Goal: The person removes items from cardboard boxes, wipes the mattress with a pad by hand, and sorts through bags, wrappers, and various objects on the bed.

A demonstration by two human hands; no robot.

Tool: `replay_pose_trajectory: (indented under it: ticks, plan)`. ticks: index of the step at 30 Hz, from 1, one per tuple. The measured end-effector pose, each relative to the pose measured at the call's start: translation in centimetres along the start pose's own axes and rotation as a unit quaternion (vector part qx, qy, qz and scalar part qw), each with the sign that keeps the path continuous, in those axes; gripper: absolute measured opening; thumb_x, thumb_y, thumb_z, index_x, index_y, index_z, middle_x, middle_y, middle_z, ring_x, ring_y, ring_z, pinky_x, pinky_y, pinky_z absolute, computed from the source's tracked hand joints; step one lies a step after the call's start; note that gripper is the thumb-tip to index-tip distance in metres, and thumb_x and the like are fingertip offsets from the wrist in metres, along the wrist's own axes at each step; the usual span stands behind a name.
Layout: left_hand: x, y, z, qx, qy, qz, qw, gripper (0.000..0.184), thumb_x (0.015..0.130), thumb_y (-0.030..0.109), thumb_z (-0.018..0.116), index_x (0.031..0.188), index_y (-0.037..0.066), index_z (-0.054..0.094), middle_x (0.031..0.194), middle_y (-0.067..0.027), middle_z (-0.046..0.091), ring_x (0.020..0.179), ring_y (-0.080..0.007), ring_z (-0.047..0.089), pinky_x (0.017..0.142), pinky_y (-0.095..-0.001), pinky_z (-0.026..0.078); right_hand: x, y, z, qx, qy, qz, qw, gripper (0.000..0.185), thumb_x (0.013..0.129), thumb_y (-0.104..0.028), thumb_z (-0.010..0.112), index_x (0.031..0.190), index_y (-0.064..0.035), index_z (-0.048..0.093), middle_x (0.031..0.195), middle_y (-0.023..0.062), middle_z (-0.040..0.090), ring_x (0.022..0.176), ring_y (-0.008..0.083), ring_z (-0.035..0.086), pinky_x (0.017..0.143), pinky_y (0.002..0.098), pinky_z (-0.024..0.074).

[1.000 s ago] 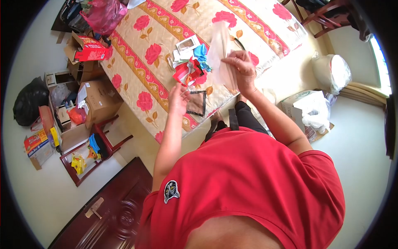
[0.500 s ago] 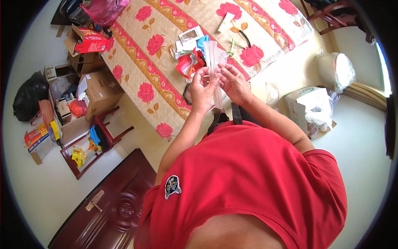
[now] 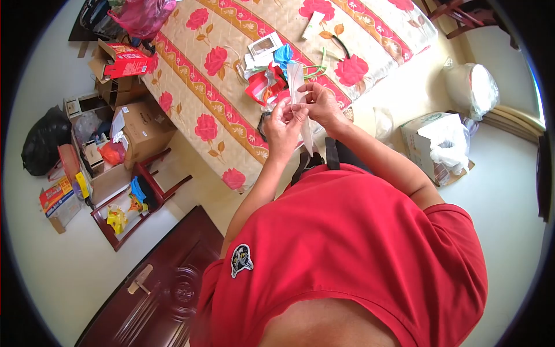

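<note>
A thin, whitish translucent strip (image 3: 295,81) hangs upright between my hands over the near edge of the bed, its lower end below my fingers. My left hand (image 3: 282,126) pinches it from the left side. From the right, my right hand (image 3: 324,106) grips it too, fingertips meeting those of the left. Just beyond lie a red packet (image 3: 266,84), a blue crumpled piece (image 3: 283,54) and a white box with a window (image 3: 265,46). A dark-edged item beside my left wrist is mostly hidden.
The flowered bedspread (image 3: 215,61) spreads ahead. Cardboard boxes (image 3: 144,130) and a wooden chair (image 3: 151,188) stand left, above a dark red door (image 3: 173,283). A white box with plastic bags (image 3: 430,144) and a wrapped white bin (image 3: 477,87) stand right.
My hands have come together on the strip, which was held spread out by my right hand alone. It now looks narrower and bunched. The view has shifted slightly.
</note>
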State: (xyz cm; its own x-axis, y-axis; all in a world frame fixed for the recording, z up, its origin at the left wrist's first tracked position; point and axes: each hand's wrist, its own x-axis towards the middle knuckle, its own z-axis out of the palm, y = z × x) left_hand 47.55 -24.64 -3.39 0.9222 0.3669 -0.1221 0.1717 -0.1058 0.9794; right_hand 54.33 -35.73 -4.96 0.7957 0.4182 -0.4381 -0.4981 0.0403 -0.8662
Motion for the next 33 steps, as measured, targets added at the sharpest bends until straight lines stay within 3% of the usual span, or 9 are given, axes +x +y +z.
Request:
replay_pose_trajectory:
  ticks: [4, 6, 7, 9, 13, 17, 28, 33]
  plan:
    - [0.4, 1.3, -1.3, 0.100, 0.006, -0.097, 0.990, 0.030, 0.088, 0.022, 0.059, 0.103, -0.004, 0.059, 0.086, -0.0060, 0.063, 0.074, -0.0099, 0.059, 0.066, -0.0218, 0.048, 0.0, -0.8, 0.3, -0.137, -0.001, -0.097, 0.986, 0.045, 0.068, -0.013, 0.072, 0.107, 0.0017, 0.054, 0.065, -0.0003, 0.049, 0.062, 0.0085, 0.047, 0.057, 0.0249, 0.0408]
    - [0.5, 1.2, -1.4, -0.014, 0.035, -0.112, 0.993, 0.024, 0.089, 0.021, 0.057, 0.095, -0.002, 0.062, 0.083, -0.0052, 0.063, 0.068, -0.0100, 0.058, 0.060, -0.0232, 0.048, 0.0, -1.0, 0.2, -0.171, -0.004, -0.103, 0.980, 0.047, 0.069, -0.014, 0.072, 0.109, 0.0018, 0.055, 0.065, -0.0003, 0.049, 0.063, 0.0086, 0.048, 0.058, 0.0251, 0.0415]
    - [0.7, 0.8, -1.6, -0.086, 0.049, -0.129, 0.987, 0.023, 0.089, 0.020, 0.057, 0.095, -0.002, 0.062, 0.082, -0.0051, 0.063, 0.068, -0.0103, 0.059, 0.060, -0.0235, 0.048, -0.2, -1.4, 0.1, -0.177, -0.019, -0.083, 0.980, 0.053, 0.072, -0.006, 0.071, 0.119, 0.0008, 0.049, 0.071, -0.0042, 0.044, 0.065, 0.0045, 0.041, 0.058, 0.0214, 0.0373]
    - [1.1, 0.5, -2.1, -0.191, 0.071, -0.170, 0.964, 0.019, 0.089, 0.019, 0.057, 0.095, 0.001, 0.061, 0.080, -0.0046, 0.061, 0.066, -0.0122, 0.059, 0.062, -0.0252, 0.050, 0.1, -0.8, -0.3, -0.111, -0.021, -0.086, 0.990, 0.048, 0.072, -0.008, 0.070, 0.115, 0.0012, 0.052, 0.068, -0.0021, 0.047, 0.064, 0.0069, 0.045, 0.059, 0.0233, 0.0399]
    - [1.3, -0.4, -2.6, -0.203, 0.065, -0.158, 0.964, 0.016, 0.090, 0.017, 0.055, 0.095, 0.002, 0.059, 0.081, -0.0045, 0.060, 0.067, -0.0129, 0.060, 0.062, -0.0261, 0.050, 0.0, -1.0, -0.5, -0.030, -0.037, -0.090, 0.995, 0.045, 0.073, -0.004, 0.066, 0.115, 0.0015, 0.051, 0.066, -0.0027, 0.045, 0.062, 0.0058, 0.044, 0.057, 0.0222, 0.0382]
    - [1.3, 0.4, -2.6, -0.211, 0.062, -0.165, 0.961, 0.017, 0.090, 0.016, 0.055, 0.095, 0.001, 0.060, 0.081, -0.0010, 0.059, 0.068, -0.0080, 0.056, 0.062, -0.0225, 0.047, 0.1, -0.6, -0.6, 0.000, -0.064, -0.088, 0.994, 0.048, 0.075, -0.001, 0.066, 0.120, 0.0000, 0.049, 0.072, -0.0061, 0.041, 0.064, 0.0029, 0.040, 0.058, 0.0190, 0.0349]
    - [1.8, 0.1, -3.5, -0.174, 0.084, -0.175, 0.965, 0.017, 0.091, 0.017, 0.052, 0.092, 0.001, 0.058, 0.075, -0.0020, 0.059, 0.064, -0.0091, 0.056, 0.061, -0.0235, 0.046, 0.3, -0.1, -0.1, 0.039, -0.066, -0.082, 0.994, 0.046, 0.075, 0.006, 0.063, 0.119, -0.0019, 0.050, 0.069, -0.0070, 0.040, 0.063, 0.0014, 0.039, 0.058, 0.0168, 0.0350]
    - [1.6, 0.0, -3.7, -0.142, 0.102, -0.121, 0.977, 0.015, 0.090, 0.018, 0.054, 0.093, 0.003, 0.059, 0.076, -0.0008, 0.058, 0.063, -0.0087, 0.056, 0.056, -0.0229, 0.045, 0.4, 0.3, -0.2, -0.004, -0.056, -0.104, 0.993, 0.044, 0.076, 0.008, 0.059, 0.118, -0.0026, 0.051, 0.068, -0.0073, 0.038, 0.062, 0.0018, 0.038, 0.058, 0.0172, 0.0345]
